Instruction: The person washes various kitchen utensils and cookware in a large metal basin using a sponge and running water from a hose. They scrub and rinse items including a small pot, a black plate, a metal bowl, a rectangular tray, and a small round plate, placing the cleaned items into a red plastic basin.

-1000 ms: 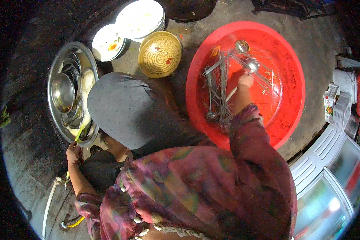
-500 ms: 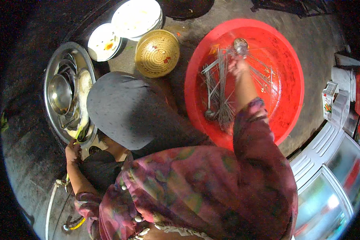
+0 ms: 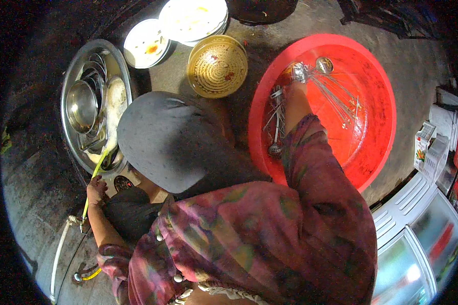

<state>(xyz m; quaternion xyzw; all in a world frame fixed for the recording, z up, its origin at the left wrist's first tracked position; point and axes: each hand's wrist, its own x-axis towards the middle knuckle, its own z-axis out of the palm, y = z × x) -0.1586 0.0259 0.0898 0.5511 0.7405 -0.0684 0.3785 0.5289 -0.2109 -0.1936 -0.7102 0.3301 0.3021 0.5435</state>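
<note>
Our left hand (image 3: pixel 96 191) grips yellow hose (image 3: pixel 101 162), seemingly steadying it over metal basin (image 3: pixel 119 62) | right hand (image 3: pixel 296 88) near ladle (image 3: pixel 324 65) in red tub (image 3: pixel 374 109) | we cannot tell its grip

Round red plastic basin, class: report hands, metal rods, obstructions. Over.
Left hand holding thin yellow-green hose. Right hand inside round red plastic basin, grip unclear. Thin silvery metal rods in basin; right forearm partly blocking view.

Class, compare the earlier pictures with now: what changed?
The right hand has moved left across the red tub; the shiny ladle beside it shifted left too. That hand's grip is hidden. The left hand still holds the yellow hose by the metal basin.
</note>
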